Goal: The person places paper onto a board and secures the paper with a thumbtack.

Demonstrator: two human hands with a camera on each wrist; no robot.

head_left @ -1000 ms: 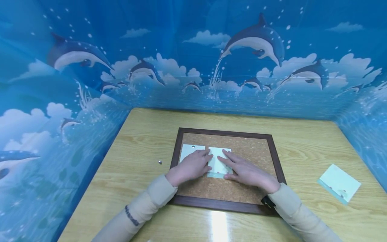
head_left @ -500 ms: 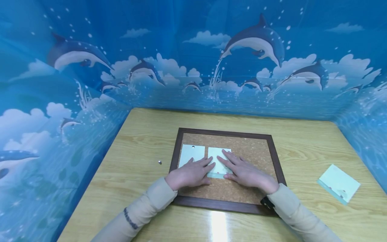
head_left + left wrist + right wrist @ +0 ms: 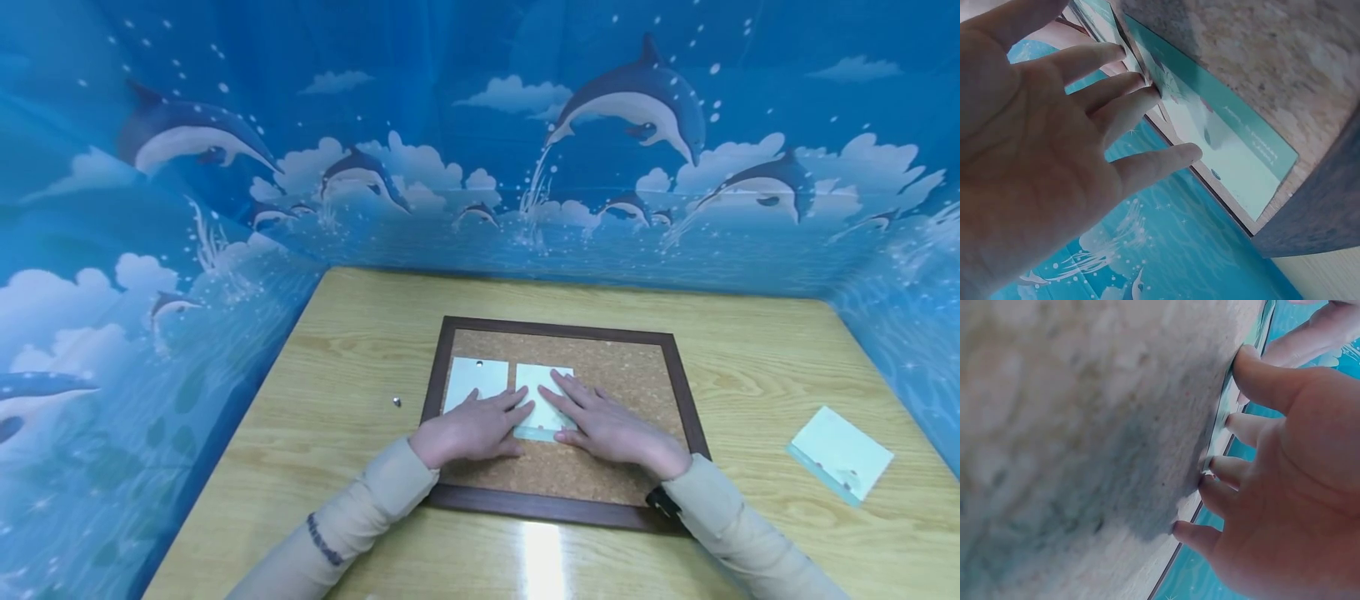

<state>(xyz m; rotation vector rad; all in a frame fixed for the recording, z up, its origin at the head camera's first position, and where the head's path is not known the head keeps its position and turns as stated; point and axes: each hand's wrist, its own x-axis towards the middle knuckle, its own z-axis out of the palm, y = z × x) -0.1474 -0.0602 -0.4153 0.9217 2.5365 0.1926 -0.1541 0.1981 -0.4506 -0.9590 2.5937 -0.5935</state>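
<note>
In the head view's lower centre, we saw the middle note (image 3: 542, 415) on the corkboard (image 3: 551, 471), the left hand (image 3: 476, 429) fingering its left edge, the right hand (image 3: 618, 427) over its right side, fingers spread, nearly straight, gripping nothing.

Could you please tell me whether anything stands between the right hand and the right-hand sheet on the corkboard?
Nothing visible does: the right hand touches the sheet directly, and the left hand sits at the opposite side, out of its way.
</note>
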